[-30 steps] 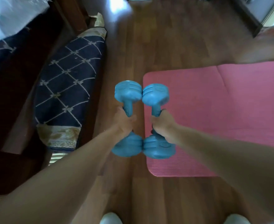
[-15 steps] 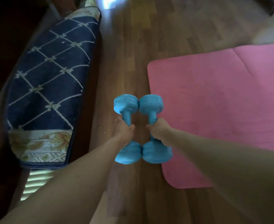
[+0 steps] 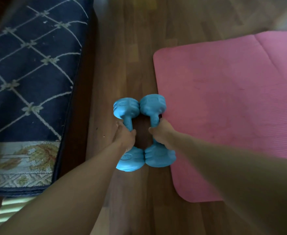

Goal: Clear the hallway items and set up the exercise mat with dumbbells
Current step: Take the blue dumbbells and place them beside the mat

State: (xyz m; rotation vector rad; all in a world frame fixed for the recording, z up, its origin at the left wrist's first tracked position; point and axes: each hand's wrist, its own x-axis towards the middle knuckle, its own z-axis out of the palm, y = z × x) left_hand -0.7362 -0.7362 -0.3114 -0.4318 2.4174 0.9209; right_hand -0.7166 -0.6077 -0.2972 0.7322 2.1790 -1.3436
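Two blue dumbbells are held side by side, their heads touching, low over the wooden floor. My left hand (image 3: 124, 136) grips the handle of the left dumbbell (image 3: 126, 110). My right hand (image 3: 163, 133) grips the handle of the right dumbbell (image 3: 153, 106). The pink exercise mat (image 3: 232, 107) lies unrolled on the floor to the right. The right dumbbell sits along the mat's left edge. I cannot tell whether the dumbbells touch the floor.
A dark blue rug (image 3: 29, 73) with a white lattice pattern and a pale floral border lies on the left. A strip of bare wooden floor (image 3: 122, 56) runs between rug and mat. A pale ribbed item (image 3: 8, 211) shows at the bottom left.
Both hands have lowered the dumbbells toward the floor beside the mat's left edge. The view has dipped and closed in, so rug and mat look larger.
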